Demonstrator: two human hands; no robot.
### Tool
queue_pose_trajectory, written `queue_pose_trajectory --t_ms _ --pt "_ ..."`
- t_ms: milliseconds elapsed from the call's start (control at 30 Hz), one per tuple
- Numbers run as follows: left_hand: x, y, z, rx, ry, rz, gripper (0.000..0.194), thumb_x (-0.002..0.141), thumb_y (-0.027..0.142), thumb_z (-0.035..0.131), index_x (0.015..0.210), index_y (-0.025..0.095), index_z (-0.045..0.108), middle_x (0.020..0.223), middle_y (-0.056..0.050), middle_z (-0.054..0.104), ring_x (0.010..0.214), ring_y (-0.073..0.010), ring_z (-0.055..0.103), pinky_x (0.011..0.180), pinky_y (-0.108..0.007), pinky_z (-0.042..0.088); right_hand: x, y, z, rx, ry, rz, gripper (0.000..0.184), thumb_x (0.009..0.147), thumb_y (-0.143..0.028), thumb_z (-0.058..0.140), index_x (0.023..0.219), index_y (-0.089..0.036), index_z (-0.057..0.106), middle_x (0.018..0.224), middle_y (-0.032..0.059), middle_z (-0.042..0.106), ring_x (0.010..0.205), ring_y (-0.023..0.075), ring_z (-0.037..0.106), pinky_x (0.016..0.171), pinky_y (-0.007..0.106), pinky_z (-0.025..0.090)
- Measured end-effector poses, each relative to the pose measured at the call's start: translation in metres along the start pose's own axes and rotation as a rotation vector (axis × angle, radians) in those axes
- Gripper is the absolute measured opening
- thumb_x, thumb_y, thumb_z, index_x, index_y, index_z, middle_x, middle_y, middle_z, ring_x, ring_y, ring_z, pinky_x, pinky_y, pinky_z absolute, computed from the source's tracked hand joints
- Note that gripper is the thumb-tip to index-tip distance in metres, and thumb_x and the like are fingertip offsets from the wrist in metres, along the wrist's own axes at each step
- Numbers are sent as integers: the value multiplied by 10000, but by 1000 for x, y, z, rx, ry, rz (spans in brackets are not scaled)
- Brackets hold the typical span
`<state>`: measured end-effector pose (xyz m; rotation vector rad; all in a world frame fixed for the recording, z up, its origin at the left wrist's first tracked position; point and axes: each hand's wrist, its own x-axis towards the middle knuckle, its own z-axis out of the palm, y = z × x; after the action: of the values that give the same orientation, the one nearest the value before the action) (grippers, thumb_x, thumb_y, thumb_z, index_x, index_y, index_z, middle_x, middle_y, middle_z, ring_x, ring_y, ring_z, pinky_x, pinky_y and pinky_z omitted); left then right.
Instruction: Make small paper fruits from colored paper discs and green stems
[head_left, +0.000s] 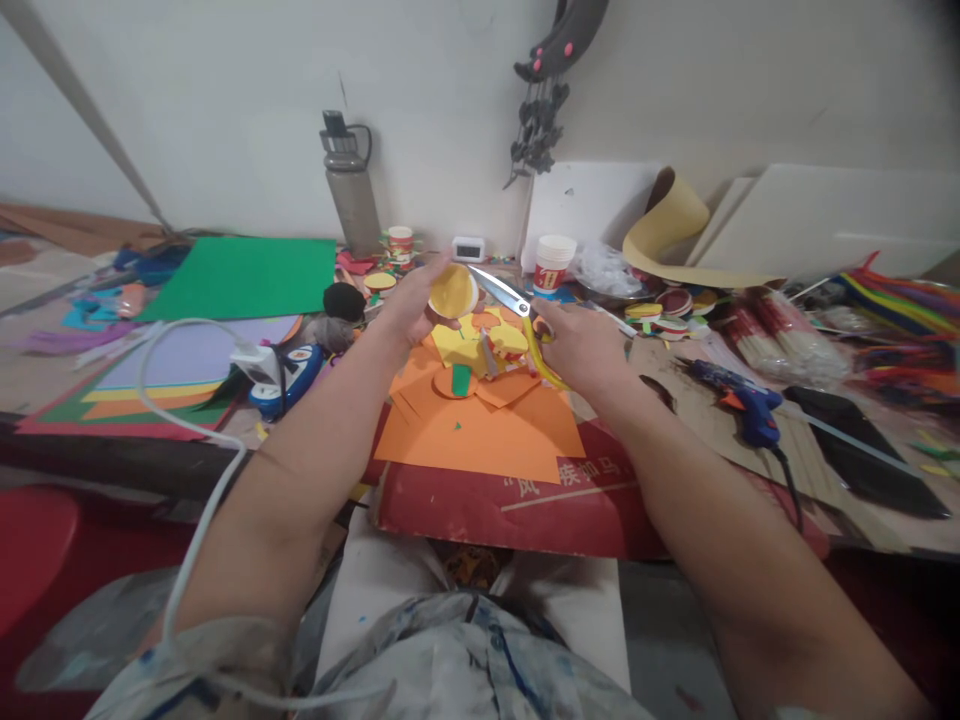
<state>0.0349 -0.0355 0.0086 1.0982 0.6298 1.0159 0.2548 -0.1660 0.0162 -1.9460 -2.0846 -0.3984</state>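
Note:
My left hand is closed around a small paper cup whose yellow round face is turned towards me. In my right hand is a pair of scissors with yellow handles. Their blades point left, close to the cup's white rim; whether they touch it I cannot tell. Below both hands lie sheets of orange paper and yellow paper scraps. A small green paper piece rests on an orange disc. A red board lies under the paper.
At the back stand a grey water bottle, a small white clock and stacked paper cups. A blue glue gun and a black pouch lie right. Green card lies left; a white cable crosses my left arm.

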Motion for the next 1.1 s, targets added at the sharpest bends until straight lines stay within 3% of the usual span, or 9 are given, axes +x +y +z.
queue_pose_trajectory --t_ms 133,300,600,767,833,967,1033,1100 --pt "-2 5 0 9 22 -23 791 966 812 568 1428 179 678 1068 -208 834 1127 -412 815 805 -459 694 3 4 -2 77 -31 101 463 1032 -261 515 1436 -236 740 1165 178 824 1014 345 752 815 390 503" --pt "-3 5 0 -17 54 8 719 992 761 580 1462 222 665 1139 -163 843 1097 -322 822 836 -396 680 7 18 1 56 -122 336 404 1024 -288 558 1332 -141 773 1159 254 818 1058 382 776 834 416 539" --pt "5 -8 -4 -47 9 -61 610 1007 639 588 1441 220 676 1183 -155 845 1112 -307 824 880 -405 656 11 28 22 -10 -232 304 403 1000 -198 518 1295 -64 759 1209 312 799 1103 382 797 862 427 576" --pt "8 -14 -1 -97 13 -82 469 970 441 587 1339 184 720 1147 -149 848 1089 -299 816 822 -391 659 9 30 22 -79 -330 251 378 975 -171 559 1267 -56 770 1210 300 793 1140 371 770 901 421 562" --pt "8 -16 0 -114 1 -82 444 947 412 587 1301 183 730 1139 -143 848 1078 -294 814 806 -384 660 8 28 19 -74 -281 209 400 991 -167 522 1292 -60 764 1252 306 778 1200 394 736 974 478 551" --pt "8 -17 3 -149 -17 -75 450 926 391 572 1297 190 729 1154 -136 847 1091 -283 810 831 -386 663 9 20 22 178 -64 -99 690 917 -88 496 1603 -117 564 1564 254 648 1475 384 571 1190 595 447" --pt "6 -17 5 -156 -23 -67 486 917 385 558 1331 188 722 1161 -143 845 1111 -295 807 870 -412 663 12 16 31 333 -73 -262 875 835 -51 515 1699 -162 439 1701 197 543 1574 338 490 1276 602 375" --pt "4 -16 8 -155 -38 -64 536 909 387 546 1379 186 706 1168 -149 844 1120 -312 805 901 -441 659 16 12 40 416 -121 -332 959 794 -45 526 1733 -163 373 1756 190 475 1615 326 450 1314 612 326"
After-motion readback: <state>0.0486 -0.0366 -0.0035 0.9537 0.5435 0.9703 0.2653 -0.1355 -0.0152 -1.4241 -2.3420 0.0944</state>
